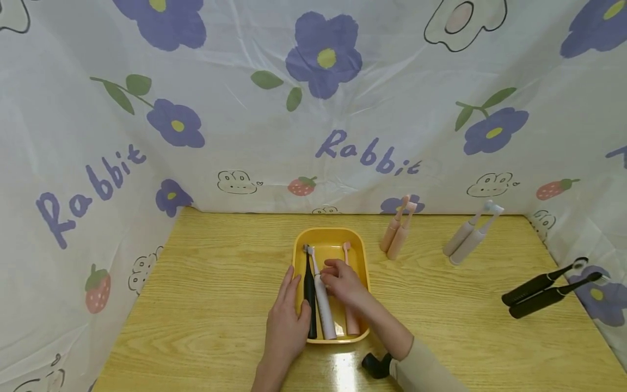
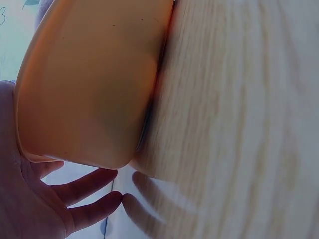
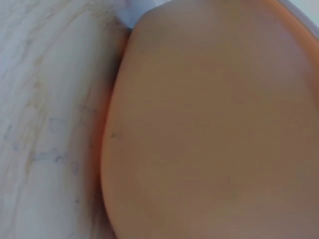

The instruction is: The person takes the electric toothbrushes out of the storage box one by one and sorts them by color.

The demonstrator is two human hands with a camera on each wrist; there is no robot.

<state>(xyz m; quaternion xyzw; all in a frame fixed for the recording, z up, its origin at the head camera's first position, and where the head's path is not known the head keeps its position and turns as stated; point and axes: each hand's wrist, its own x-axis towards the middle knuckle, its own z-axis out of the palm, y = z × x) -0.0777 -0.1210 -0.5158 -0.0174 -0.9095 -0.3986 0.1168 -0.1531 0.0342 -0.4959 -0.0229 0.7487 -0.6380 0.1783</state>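
A yellow tray [image 1: 330,230] holds a black electric toothbrush [image 1: 312,324], a white electric toothbrush [image 1: 325,313] and a pink electric toothbrush [image 1: 352,322], heads toward the far end. My left hand [image 1: 288,324] rests along the tray's left side, thumb over the rim by the black handle. In the left wrist view its fingers [image 2: 94,185] are spread beside the tray's outer wall [image 2: 92,89]. Over the tray's middle, my right hand [image 1: 346,284] has its fingertips close to the white toothbrush, without a visible grip. The right wrist view shows only the tray wall [image 3: 214,124] and tabletop.
On the wooden table [image 1: 220,261], pairs of pink toothbrushes [image 1: 398,234], pale grey toothbrushes [image 1: 467,245] and black toothbrushes [image 1: 536,296] lie to the right of the tray. A black device [image 1: 376,366] sits at my right wrist. Patterned cloth [image 1: 235,125] encloses the back and sides.
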